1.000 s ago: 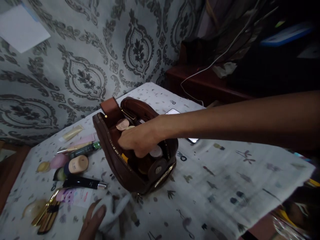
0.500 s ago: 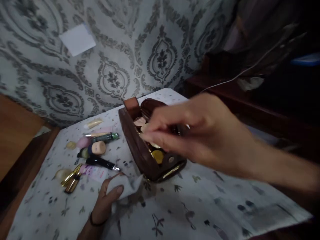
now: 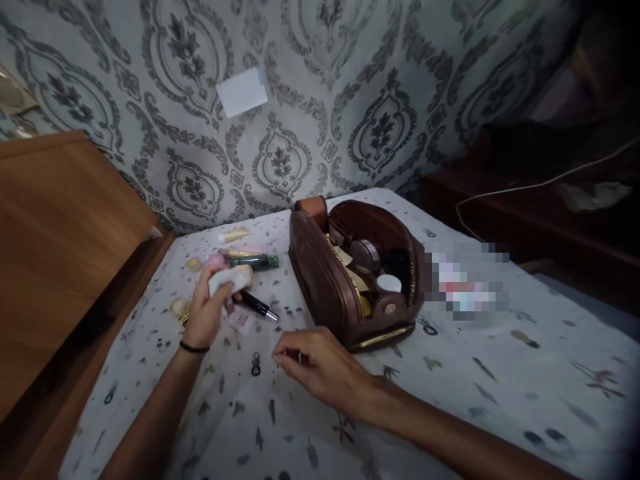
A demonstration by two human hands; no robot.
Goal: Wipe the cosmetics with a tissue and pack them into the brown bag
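The left hand (image 3: 205,320) had its fingers closed on a crumpled white cloth (image 3: 223,283). A black tube (image 3: 257,305) lay on the table (image 3: 280,427) at about three o'clock from that hand, a green tube (image 3: 256,261) at about two. The right hand (image 3: 327,367) had its fingers bent toward the thumb; whether they pinched anything could not be told. At about one o'clock from it stood the brown bag (image 3: 320,280), unzipped, with a round container (image 3: 365,255) and a white-topped jar (image 3: 389,283) inside.
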